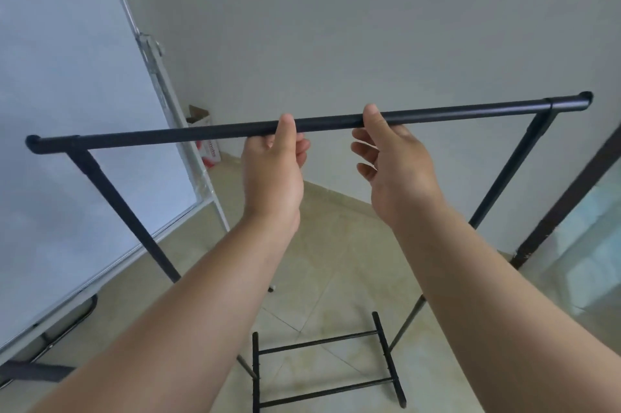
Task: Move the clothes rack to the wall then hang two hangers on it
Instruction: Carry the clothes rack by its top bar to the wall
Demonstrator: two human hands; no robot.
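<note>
The black clothes rack's top bar (168,135) runs across the view at chest height, with slanted legs at both ends and a base frame (322,342) on the tiled floor. My left hand (272,174) is at the middle of the bar, thumb laid over it, fingers loosely curled just below it and not wrapped around. My right hand (393,170) is beside it, thumb tip touching the bar, fingers spread below it. The grey wall (369,26) stands a short way behind the rack. No hangers are in view.
A large whiteboard on a stand (67,110) leans along the left. A small cardboard box (205,133) sits in the far corner behind it. A dark door frame with glass (564,197) borders the right. Beige floor tiles lie between rack and wall.
</note>
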